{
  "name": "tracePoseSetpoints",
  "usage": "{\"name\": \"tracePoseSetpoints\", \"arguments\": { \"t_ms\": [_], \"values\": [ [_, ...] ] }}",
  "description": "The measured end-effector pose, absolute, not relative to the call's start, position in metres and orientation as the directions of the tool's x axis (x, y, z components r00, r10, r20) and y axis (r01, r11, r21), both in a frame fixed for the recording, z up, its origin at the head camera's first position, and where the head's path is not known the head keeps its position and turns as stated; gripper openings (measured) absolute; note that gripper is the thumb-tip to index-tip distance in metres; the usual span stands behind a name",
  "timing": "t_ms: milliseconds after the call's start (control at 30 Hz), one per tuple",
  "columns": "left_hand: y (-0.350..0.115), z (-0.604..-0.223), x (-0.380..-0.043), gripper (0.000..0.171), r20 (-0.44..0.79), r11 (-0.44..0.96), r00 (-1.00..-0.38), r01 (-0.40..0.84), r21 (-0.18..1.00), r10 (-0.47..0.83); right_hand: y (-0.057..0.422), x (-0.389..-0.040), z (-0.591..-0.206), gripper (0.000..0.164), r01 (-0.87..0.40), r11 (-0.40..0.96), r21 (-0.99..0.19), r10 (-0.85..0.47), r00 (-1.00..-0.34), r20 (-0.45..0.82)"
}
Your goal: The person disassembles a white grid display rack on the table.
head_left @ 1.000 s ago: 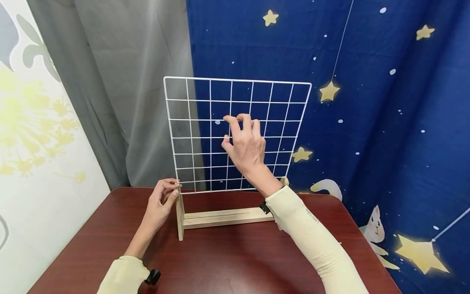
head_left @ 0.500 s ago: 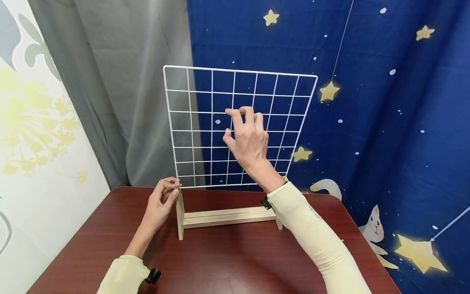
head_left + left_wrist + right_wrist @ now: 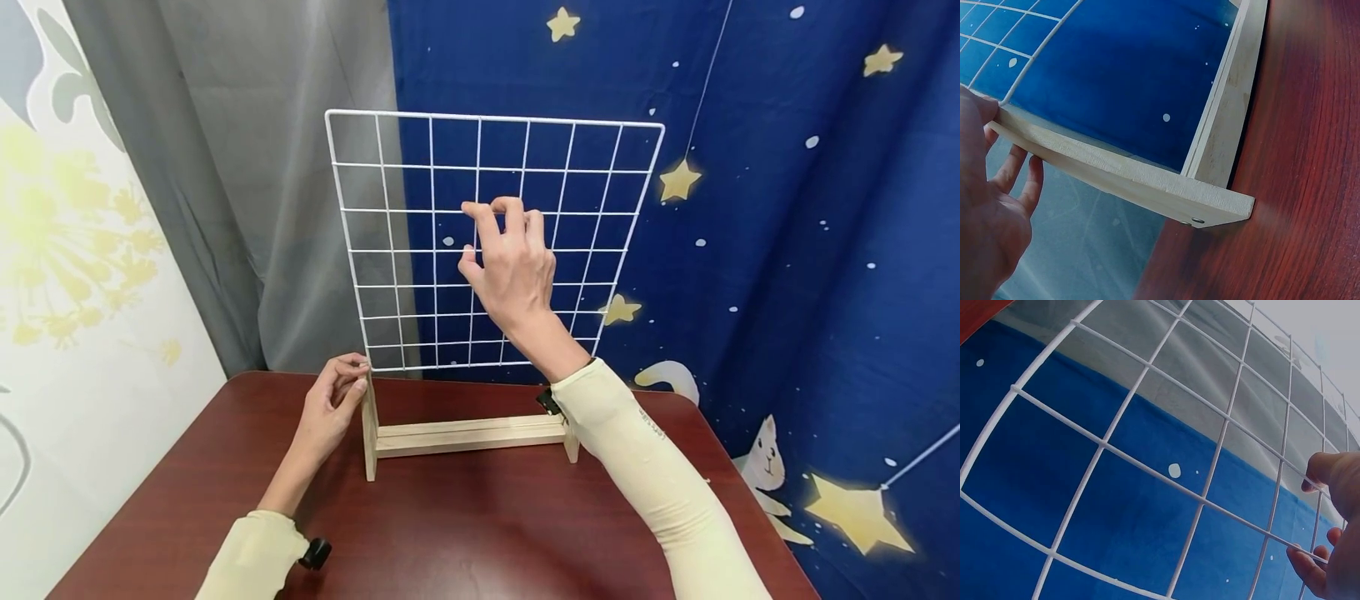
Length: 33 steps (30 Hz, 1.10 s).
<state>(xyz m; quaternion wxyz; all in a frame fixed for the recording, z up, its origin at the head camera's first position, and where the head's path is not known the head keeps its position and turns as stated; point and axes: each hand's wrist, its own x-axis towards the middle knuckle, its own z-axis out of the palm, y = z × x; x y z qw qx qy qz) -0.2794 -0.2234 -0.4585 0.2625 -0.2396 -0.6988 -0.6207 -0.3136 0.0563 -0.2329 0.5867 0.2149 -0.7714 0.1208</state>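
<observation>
White wire grid (image 3: 433, 212): upright, higher than a second ago; lower corner at the top of the left post (image 3: 370, 429), bottom edge well apart from the crossbar (image 3: 471, 437), so the panel appears lifted nearly clear of the posts; right hand (image 3: 516, 267): risen with it, fingers part-curled, gripping mid-grid wires; left hand (image 3: 330, 407): little moved, fingers nearly closed, pinching the post's top; counter (image 3: 465, 533): red-brown, beneath; blue starry curtain (image 3: 787, 200) and grey curtain (image 3: 300, 208): behind
</observation>
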Motion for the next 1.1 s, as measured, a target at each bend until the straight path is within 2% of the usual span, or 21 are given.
{"name": "tracePoseSetpoints", "arguments": {
  "t_ms": [433,733,867,1100],
  "values": [
    [-0.223,-0.456,-0.281,0.017,0.674,0.103,-0.738,0.674,0.732,0.033,0.066,-0.311,-0.25,0.049,-0.46,0.887,0.044,-0.205,-0.305,0.93],
    [-0.223,-0.454,-0.28,0.015,0.69,0.109,-0.722,0.69,0.716,0.04,0.081,-0.314,-0.274,0.053,-0.44,0.898,0.018,-0.211,-0.394,0.895],
    [-0.224,-0.454,-0.28,0.015,0.677,0.109,-0.735,0.676,0.729,0.036,0.091,-0.318,-0.286,0.054,-0.43,0.903,0.014,-0.218,-0.43,0.876],
    [-0.223,-0.454,-0.278,0.017,0.638,0.099,-0.769,0.639,0.763,0.046,0.117,-0.32,-0.305,0.055,-0.402,0.915,0.019,-0.219,-0.457,0.862]
  ]
}}
